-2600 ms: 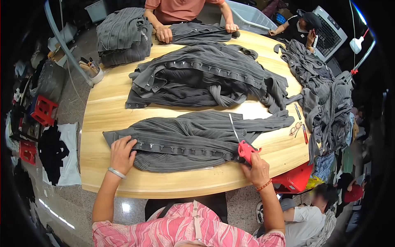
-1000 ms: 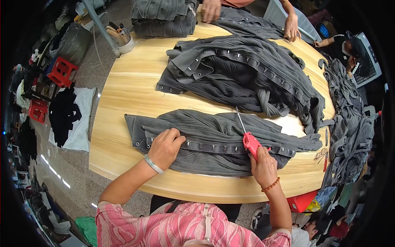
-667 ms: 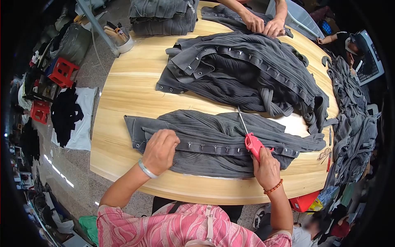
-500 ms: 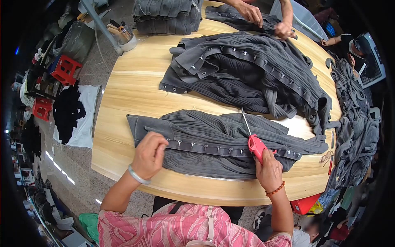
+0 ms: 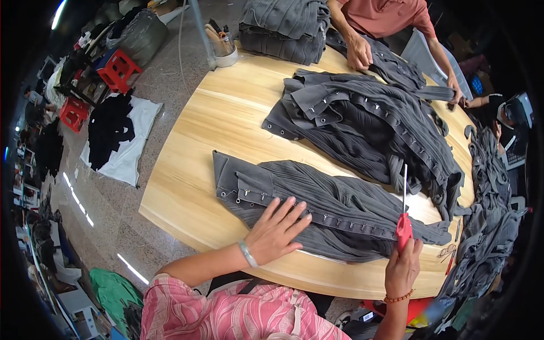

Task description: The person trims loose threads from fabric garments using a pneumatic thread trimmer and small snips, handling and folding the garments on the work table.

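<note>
A dark grey ribbed garment (image 5: 340, 198) lies on the table before me, with a strip of metal hooks running along its length and its collar end at the left. My left hand (image 5: 276, 232) rests on its lower front edge, open, fingers spread over the hook strip. My right hand (image 5: 403, 263) is wrapped round the red handle of a long-nosed lighter (image 5: 404, 229). The lighter's thin metal nozzle points up and away, over the right part of the garment. I cannot make out a flame.
More grey garments (image 5: 368, 119) lie heaped beyond, and a folded stack (image 5: 283, 28) stands at the back. Across the wooden table (image 5: 187, 170), a co-worker's hands (image 5: 358, 52) handle another garment. A tool cup (image 5: 225, 55) stands by a metal pole; small scissors (image 5: 447, 250) lie at right.
My left hand has gone from closed fingers near the collar to lying spread on the garment. The lighter has turned more upright and shifted right. The co-worker's hands have moved apart.
</note>
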`<state>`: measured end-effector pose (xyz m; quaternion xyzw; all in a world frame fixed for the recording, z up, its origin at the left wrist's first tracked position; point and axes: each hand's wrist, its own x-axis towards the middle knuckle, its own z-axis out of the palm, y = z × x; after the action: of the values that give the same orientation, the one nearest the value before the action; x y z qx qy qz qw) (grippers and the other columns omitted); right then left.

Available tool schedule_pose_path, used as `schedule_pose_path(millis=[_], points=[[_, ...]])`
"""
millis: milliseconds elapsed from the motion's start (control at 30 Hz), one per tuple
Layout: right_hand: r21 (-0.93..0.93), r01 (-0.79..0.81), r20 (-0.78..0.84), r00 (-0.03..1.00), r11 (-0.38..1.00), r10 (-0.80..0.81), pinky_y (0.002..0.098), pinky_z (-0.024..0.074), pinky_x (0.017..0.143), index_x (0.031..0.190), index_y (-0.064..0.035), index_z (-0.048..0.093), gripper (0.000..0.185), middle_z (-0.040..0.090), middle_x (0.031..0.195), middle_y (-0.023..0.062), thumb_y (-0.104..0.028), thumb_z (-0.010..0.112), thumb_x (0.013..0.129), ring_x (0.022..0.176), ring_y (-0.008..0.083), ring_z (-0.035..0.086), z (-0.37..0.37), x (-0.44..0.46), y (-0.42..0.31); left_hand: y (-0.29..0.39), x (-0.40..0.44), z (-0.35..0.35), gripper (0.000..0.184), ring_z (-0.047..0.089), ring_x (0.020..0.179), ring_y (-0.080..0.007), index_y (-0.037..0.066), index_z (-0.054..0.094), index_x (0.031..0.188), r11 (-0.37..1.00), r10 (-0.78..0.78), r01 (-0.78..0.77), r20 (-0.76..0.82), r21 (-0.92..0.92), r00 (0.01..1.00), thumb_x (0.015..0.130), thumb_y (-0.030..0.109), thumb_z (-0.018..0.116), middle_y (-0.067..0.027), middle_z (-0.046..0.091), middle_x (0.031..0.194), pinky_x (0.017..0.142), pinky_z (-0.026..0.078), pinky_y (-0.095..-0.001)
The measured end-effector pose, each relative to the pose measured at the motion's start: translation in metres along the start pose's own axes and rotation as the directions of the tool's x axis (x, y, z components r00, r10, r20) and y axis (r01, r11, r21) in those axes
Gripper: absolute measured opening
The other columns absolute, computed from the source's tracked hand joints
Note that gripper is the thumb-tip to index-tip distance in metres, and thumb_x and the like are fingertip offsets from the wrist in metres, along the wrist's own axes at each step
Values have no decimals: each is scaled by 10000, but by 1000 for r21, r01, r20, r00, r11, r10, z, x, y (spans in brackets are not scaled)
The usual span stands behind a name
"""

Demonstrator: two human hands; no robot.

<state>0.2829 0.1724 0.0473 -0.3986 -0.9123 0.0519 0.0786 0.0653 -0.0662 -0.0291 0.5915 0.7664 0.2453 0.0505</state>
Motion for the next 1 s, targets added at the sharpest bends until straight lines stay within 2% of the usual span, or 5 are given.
schedule_pose_path(millis=[400, 600, 667, 833, 1000], points=[[274, 161, 170, 962, 948, -213, 495, 462, 725, 1078, 13, 490, 291, 479, 1016, 218, 3, 644, 832, 858, 440, 552, -25, -18, -4, -62, -40, -18, 727, 251, 1464, -359, 99, 469, 1430, 991, -64, 64, 1, 121, 998, 833, 439, 705, -111, 358, 1551, 1167, 142, -616], [402, 176, 32, 978, 899, -205, 444, 495, 752, 1313, -6, 477, 539, 512, 1106, 219, -1, 679, 813, 889, 404, 603, -19, -15, -33, -39, -36, -17, 745, 228, 1472, -377, 108, 457, 1445, 982, -78, 91, -81, 164, 994, 833, 458, 698, -143, 338, 1558, 1160, 141, -622], [183, 265, 96, 954, 947, -285, 449, 495, 758, 1273, -25, 542, 471, 507, 1168, 212, -36, 681, 823, 894, 389, 602, -23, -10, -33, -34, -32, -8, 778, 209, 1478, -376, 127, 437, 1462, 993, -45, 52, -65, 108, 997, 821, 482, 701, -141, 313, 1572, 1160, 138, -620], [343, 515, 189, 781, 786, -595, 453, 494, 734, 1058, -37, 619, 266, 658, 912, 136, -46, 651, 795, 874, 375, 611, -24, 0, -25, -39, -30, 8, 858, 97, 1491, -425, 186, 328, 1530, 987, -82, 79, 14, 139, 997, 829, 558, 655, -100, 234, 1611, 1139, 62, -690], [348, 317, 466, 758, 882, -456, 449, 504, 709, 978, -34, 592, 178, 653, 838, 186, -94, 656, 823, 794, 368, 644, -16, -2, -36, -40, -31, 5, 830, 77, 1492, -431, 184, 335, 1526, 986, -93, 80, 85, 145, 992, 851, 575, 619, -69, 238, 1614, 1131, 37, -703]])
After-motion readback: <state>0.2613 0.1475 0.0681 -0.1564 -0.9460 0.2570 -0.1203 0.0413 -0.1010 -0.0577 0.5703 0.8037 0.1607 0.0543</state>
